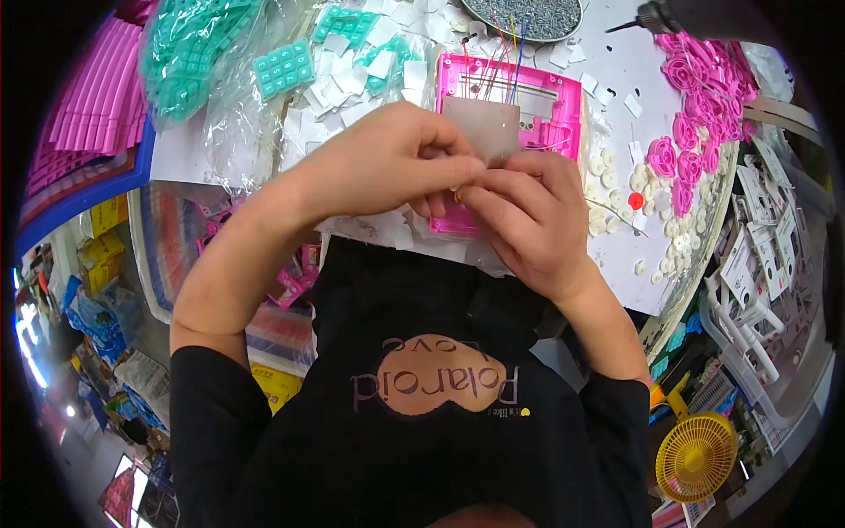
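Note:
A pink plastic housing point(570, 97) lies open-side up on the worktable in front of me, with thin red, blue and dark wires point(515, 66) rising from its far end. Over its middle is a pale grey, semi-clear rectangular sheet point(482, 125). My left hand point(396, 158) reaches across the housing's left edge, its thumb and fingers closed in a pinch. From the other side my right hand point(532, 211) meets it, fingers also pinched together. Where the fingertips join, a tiny yellowish bit shows, too small to name; the fingers hide the rest.
Teal number keypads point(283, 69) and white paper pieces point(348, 84) lie left of the housing. A round tray of small screws point(532, 18) stands behind. On the right are white discs point(678, 238), pink ring-shaped parts point(687, 132) and a dark-tipped tool point(647, 19) overhead.

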`<state>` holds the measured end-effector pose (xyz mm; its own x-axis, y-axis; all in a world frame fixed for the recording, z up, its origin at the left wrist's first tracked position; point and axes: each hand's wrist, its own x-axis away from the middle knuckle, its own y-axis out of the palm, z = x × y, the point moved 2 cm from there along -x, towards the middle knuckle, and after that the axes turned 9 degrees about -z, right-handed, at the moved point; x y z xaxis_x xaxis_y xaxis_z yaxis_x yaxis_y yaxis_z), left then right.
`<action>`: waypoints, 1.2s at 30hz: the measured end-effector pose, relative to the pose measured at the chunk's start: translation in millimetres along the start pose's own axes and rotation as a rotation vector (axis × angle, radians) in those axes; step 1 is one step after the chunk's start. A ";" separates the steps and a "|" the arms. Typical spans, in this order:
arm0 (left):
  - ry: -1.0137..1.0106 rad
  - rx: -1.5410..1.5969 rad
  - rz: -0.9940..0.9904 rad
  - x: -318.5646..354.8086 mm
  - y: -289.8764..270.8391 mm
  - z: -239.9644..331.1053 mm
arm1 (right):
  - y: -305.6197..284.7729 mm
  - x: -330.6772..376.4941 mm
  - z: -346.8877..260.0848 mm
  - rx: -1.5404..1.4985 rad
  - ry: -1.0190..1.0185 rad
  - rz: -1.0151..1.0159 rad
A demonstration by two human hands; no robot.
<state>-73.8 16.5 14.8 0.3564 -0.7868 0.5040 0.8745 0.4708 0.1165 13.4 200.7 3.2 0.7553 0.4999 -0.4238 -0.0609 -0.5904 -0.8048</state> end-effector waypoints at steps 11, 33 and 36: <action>0.530 -0.827 0.195 0.2 6.7 -4.0 | 8.6 2.3 0.2 0.075 -0.008 -0.106; 0.482 -1.149 0.544 28.9 -18.2 -20.6 | -4.0 3.0 -11.2 0.070 0.115 -0.340; 0.485 -1.210 0.448 36.2 -12.6 -28.6 | -2.6 1.9 -13.3 0.088 0.147 -0.352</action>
<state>-62.5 -29.3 7.1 0.5402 -0.8382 -0.0750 0.3047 0.2778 -0.9110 23.7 194.7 10.1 0.8249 0.5625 -0.0565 0.1680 -0.3392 -0.9256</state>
